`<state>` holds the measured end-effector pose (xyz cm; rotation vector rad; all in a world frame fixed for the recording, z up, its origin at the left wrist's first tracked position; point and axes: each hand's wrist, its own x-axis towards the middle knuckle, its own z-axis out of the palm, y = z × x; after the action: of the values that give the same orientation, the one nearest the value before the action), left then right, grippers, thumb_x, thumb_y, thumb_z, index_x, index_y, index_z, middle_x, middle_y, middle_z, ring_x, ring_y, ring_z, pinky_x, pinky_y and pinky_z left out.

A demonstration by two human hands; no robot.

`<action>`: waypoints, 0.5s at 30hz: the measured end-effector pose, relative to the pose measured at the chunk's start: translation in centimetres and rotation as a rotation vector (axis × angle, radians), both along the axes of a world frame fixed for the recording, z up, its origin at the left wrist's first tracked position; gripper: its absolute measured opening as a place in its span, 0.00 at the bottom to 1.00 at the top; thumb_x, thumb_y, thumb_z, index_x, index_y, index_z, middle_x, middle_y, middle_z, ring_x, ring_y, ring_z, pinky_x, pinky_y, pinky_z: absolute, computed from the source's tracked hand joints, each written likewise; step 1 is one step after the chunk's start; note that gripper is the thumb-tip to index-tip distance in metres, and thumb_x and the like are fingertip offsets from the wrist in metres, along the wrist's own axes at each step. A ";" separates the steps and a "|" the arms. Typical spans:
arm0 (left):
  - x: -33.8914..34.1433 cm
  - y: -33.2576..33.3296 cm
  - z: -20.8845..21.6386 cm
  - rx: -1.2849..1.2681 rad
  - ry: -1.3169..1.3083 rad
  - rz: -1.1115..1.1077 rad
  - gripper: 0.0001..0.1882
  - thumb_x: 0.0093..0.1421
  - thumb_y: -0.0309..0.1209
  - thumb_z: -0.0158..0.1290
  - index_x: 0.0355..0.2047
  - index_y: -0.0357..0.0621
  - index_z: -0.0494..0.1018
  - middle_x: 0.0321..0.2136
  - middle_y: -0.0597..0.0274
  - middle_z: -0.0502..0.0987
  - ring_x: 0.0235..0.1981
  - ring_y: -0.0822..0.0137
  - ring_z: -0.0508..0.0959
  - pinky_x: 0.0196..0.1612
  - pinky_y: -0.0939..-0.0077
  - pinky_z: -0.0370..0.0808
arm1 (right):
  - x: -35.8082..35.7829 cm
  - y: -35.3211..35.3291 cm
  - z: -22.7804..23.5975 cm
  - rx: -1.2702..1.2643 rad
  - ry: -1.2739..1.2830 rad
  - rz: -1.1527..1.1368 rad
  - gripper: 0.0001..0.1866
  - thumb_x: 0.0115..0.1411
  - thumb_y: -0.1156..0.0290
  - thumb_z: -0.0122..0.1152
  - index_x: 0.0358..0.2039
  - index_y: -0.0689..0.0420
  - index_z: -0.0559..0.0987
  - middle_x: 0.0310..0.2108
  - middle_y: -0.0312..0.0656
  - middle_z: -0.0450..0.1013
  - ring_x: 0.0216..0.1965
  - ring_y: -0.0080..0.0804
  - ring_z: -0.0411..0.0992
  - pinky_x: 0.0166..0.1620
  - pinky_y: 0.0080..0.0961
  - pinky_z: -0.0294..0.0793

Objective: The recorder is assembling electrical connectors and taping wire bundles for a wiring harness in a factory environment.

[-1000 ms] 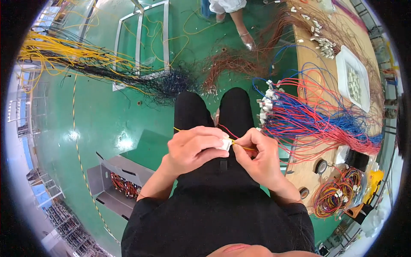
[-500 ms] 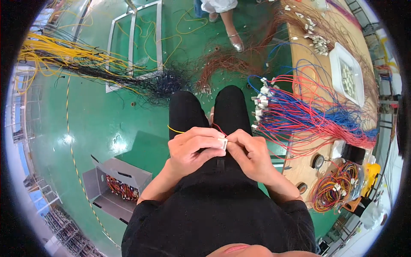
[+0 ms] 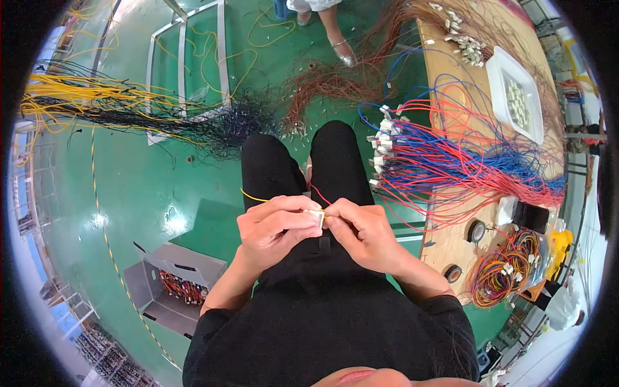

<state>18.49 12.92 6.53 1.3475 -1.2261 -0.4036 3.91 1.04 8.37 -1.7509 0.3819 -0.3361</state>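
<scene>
Over my lap, my left hand (image 3: 267, 227) is closed on a small white plastic connector housing (image 3: 316, 218), pinched between thumb and fingers. A yellow wire (image 3: 253, 196) trails out on the left from behind that hand. My right hand (image 3: 361, 233) has thumb and forefinger pressed together right beside the connector, on a thin wire. A short bit of yellow shows between its fingertips and the housing. A red wire (image 3: 318, 193) runs up from behind the right fingertips. The wire ends inside the housing are hidden.
To my right, a wooden table (image 3: 445, 255) holds red and blue wires (image 3: 445, 158) with white connectors, a white tray (image 3: 535, 122) and a coiled harness (image 3: 503, 274). A grey box (image 3: 145, 284) stands left on the floor. Yellow and black wires (image 3: 122, 103) hang far left; someone's foot (image 3: 345, 55) is ahead.
The whole view has shifted slightly, so the surroundings and hands appear further left. Both hands keep their hold at the connector; a bit of yellow now shows between the right fingertips and it.
</scene>
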 end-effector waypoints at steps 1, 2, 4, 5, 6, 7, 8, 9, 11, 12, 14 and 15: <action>0.1 0.1 -0.2 0.007 -0.002 0.008 0.09 0.46 0.23 0.65 0.27 0.38 0.77 0.30 0.50 0.79 0.29 0.64 0.80 0.31 0.76 0.78 | 0.2 0.1 -0.1 -0.010 -0.011 -0.007 0.03 0.61 0.77 0.53 0.31 0.62 0.74 0.16 0.36 0.66 0.16 0.19 0.62 0.20 0.19 0.58; 0.2 0.2 -0.4 0.013 0.000 0.010 0.09 0.46 0.23 0.65 0.27 0.38 0.77 0.30 0.50 0.79 0.29 0.64 0.80 0.31 0.76 0.78 | 0.2 0.1 -0.3 -0.003 -0.009 -0.004 0.03 0.61 0.77 0.53 0.31 0.62 0.74 0.16 0.36 0.66 0.16 0.19 0.62 0.20 0.19 0.58; 0.2 0.4 -0.7 0.032 -0.014 -0.030 0.09 0.46 0.20 0.64 0.29 0.38 0.77 0.32 0.53 0.79 0.30 0.65 0.81 0.33 0.76 0.79 | -0.2 0.0 -0.6 0.036 0.056 0.013 0.03 0.61 0.77 0.53 0.31 0.62 0.74 0.16 0.36 0.65 0.16 0.17 0.61 0.20 0.19 0.58; 0.1 0.5 -0.7 0.041 -0.010 -0.020 0.09 0.46 0.20 0.64 0.29 0.38 0.77 0.32 0.53 0.79 0.30 0.65 0.81 0.33 0.76 0.79 | -0.3 0.0 -0.6 0.095 0.099 -0.001 0.04 0.61 0.76 0.53 0.30 0.62 0.74 0.16 0.36 0.65 0.16 0.17 0.60 0.20 0.19 0.58; -0.1 0.4 -0.6 0.058 0.037 0.017 0.09 0.46 0.22 0.64 0.28 0.38 0.77 0.31 0.52 0.79 0.30 0.65 0.80 0.32 0.76 0.78 | -0.3 0.3 -0.8 0.103 0.103 0.008 0.04 0.61 0.76 0.53 0.30 0.62 0.74 0.16 0.36 0.65 0.16 0.17 0.60 0.20 0.19 0.58; 0.0 0.3 -0.7 0.070 0.083 0.049 0.08 0.46 0.23 0.64 0.27 0.38 0.77 0.31 0.50 0.80 0.29 0.65 0.80 0.31 0.77 0.77 | 0.0 0.3 -0.9 0.077 0.099 -0.009 0.04 0.61 0.76 0.52 0.30 0.62 0.74 0.17 0.36 0.65 0.16 0.17 0.61 0.20 0.19 0.58; -0.1 0.3 -0.9 0.073 0.084 0.051 0.08 0.46 0.23 0.64 0.27 0.38 0.77 0.31 0.50 0.80 0.29 0.65 0.80 0.31 0.77 0.77 | 0.3 0.4 -1.1 0.051 0.094 -0.028 0.04 0.61 0.77 0.52 0.30 0.62 0.74 0.17 0.36 0.65 0.16 0.16 0.61 0.20 0.18 0.58; -0.1 0.3 -1.1 0.081 0.064 0.067 0.08 0.47 0.23 0.64 0.27 0.38 0.77 0.30 0.50 0.80 0.29 0.65 0.80 0.31 0.77 0.77 | 0.6 0.4 -1.4 0.053 0.096 -0.026 0.04 0.61 0.77 0.52 0.30 0.62 0.74 0.17 0.36 0.65 0.16 0.16 0.61 0.20 0.18 0.58; -0.2 1.1 -1.7 0.100 0.049 0.091 0.08 0.47 0.23 0.64 0.27 0.37 0.77 0.30 0.50 0.80 0.29 0.65 0.80 0.32 0.77 0.77 | 0.9 0.8 -2.1 0.053 0.037 -0.002 0.03 0.60 0.76 0.54 0.31 0.61 0.72 0.17 0.41 0.66 0.16 0.26 0.65 0.20 0.22 0.62; 0.0 1.7 -2.4 0.102 0.105 0.081 0.10 0.48 0.28 0.64 0.28 0.37 0.76 0.29 0.52 0.79 0.29 0.65 0.79 0.33 0.77 0.77 | 0.9 1.1 -2.3 0.053 0.008 0.010 0.03 0.60 0.76 0.55 0.31 0.60 0.72 0.16 0.43 0.66 0.15 0.31 0.67 0.21 0.24 0.63; 0.0 2.2 -3.1 0.098 0.162 0.074 0.14 0.49 0.34 0.65 0.30 0.38 0.75 0.29 0.54 0.78 0.30 0.66 0.79 0.34 0.76 0.77 | 0.8 1.1 -2.0 0.078 0.085 0.033 0.03 0.60 0.76 0.55 0.31 0.60 0.72 0.17 0.44 0.66 0.16 0.33 0.68 0.21 0.26 0.64; -0.4 2.5 -3.1 0.159 0.235 0.084 0.19 0.48 0.41 0.64 0.32 0.39 0.74 0.28 0.56 0.77 0.29 0.66 0.78 0.33 0.77 0.76 | 0.7 1.2 -2.0 0.105 0.160 0.054 0.03 0.60 0.76 0.55 0.31 0.60 0.71 0.18 0.45 0.67 0.17 0.36 0.69 0.22 0.27 0.65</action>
<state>18.07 15.44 3.43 1.4366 -0.9558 -0.5924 4.57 2.26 6.32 -1.6868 0.4584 -0.1349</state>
